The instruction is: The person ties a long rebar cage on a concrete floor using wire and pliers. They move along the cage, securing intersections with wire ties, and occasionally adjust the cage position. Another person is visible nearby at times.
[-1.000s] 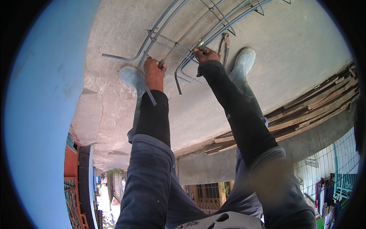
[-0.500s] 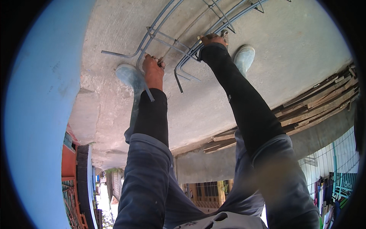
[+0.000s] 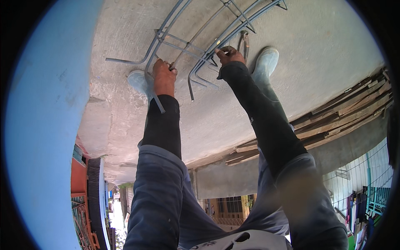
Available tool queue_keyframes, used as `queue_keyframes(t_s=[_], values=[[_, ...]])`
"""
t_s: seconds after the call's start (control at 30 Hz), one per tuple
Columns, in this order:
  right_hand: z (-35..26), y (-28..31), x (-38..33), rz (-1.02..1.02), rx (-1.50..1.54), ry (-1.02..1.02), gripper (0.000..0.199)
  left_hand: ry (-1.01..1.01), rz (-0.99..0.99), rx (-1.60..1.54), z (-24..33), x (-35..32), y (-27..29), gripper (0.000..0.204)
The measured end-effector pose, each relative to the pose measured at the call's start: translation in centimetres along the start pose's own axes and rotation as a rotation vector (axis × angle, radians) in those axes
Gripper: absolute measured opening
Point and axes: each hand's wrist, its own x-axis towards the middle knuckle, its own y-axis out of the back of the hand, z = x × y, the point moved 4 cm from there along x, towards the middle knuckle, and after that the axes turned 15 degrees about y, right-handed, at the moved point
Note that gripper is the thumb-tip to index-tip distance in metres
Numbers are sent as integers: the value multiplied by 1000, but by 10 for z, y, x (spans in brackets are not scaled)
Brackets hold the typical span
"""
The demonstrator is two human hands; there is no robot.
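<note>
Rebar cage (image 3: 196,41) under both hands

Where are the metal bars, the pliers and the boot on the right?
metal bars (image 3: 216,41), head view, on a long grey bar just above the right hand.
pliers (image 3: 243,43), head view, on the handles lying on the concrete.
right boot (image 3: 265,64), head view, on the pale toe.

The right hand (image 3: 228,55) has been moved up along the bent steel rods (image 3: 216,41), away from the right boot (image 3: 264,63), and is now closed on a rod further from the body. The right arm has been stretched out straighter. The left hand (image 3: 163,77) has been shifted only slightly on its rod.
</note>
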Motion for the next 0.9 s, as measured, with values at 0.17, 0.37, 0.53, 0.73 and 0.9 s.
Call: queue_keyframes(t_s=[0.17,0.37,0.53,0.73,0.9], values=[[-15,-5,27,22,126,-94,38,8,2,12,-2,1,-4,17],[-25,-3,36,18,-103,-16,43,4,25,3,-2,4,-1,20],[-20,4,38,140,-14,35,42,-11,0,-3,-2,-1,-6,20],[-9,17,22,69,-31,-99,47,8,16,41,-3,-5,-5,24],[7,30,17,28,-177,-34,40,21,-6,80,-8,1,-7,31]])
